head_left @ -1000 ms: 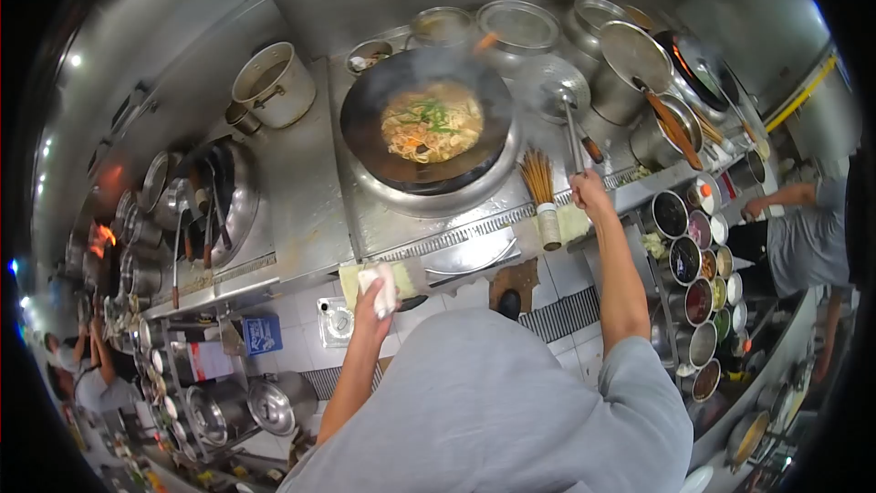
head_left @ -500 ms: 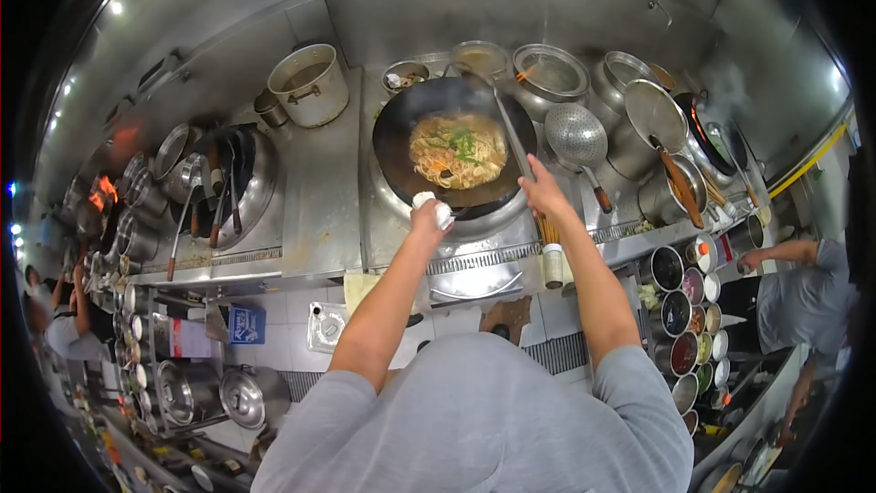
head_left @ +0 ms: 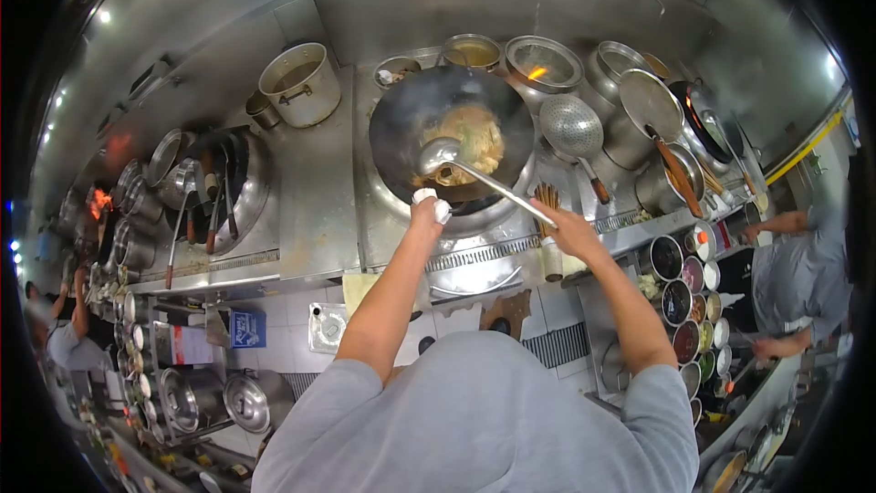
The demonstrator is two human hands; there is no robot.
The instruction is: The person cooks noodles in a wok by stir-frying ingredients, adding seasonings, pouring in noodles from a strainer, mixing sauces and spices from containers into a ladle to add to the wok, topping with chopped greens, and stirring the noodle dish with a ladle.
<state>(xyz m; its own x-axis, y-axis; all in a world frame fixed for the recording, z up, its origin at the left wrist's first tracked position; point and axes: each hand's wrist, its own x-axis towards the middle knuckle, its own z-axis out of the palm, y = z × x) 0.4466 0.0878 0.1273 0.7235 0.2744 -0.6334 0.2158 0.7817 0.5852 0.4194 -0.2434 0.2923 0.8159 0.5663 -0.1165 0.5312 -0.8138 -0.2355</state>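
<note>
A large dark wok (head_left: 397, 119) sits on the burner ahead of me, steam rising from it. Noodles (head_left: 476, 132) with bits of green lie inside, slightly blurred. My left hand (head_left: 426, 212) is closed around a folded white cloth (head_left: 432, 203) at the wok's near rim; the cloth hides the part of the wok under it. The long handle of a ladle (head_left: 444, 156) is gripped in my right hand (head_left: 573, 232), to the right of the wok. The ladle's round bowl is down in the wok, over the near left part of the noodles.
A perforated strainer (head_left: 571, 126) and a bundle of bamboo sticks (head_left: 547, 200) are right of the wok. A tall pot (head_left: 301, 87) stands left. Seasoning containers (head_left: 676, 301) line the right side, where a co-worker (head_left: 794, 278) stands. Flames (head_left: 99, 203) burn far left.
My right hand has moved right and toward me, swinging the ladle from the wok's far right rim down into the noodles. The noodles have shifted; the left hand stays at the rim.
</note>
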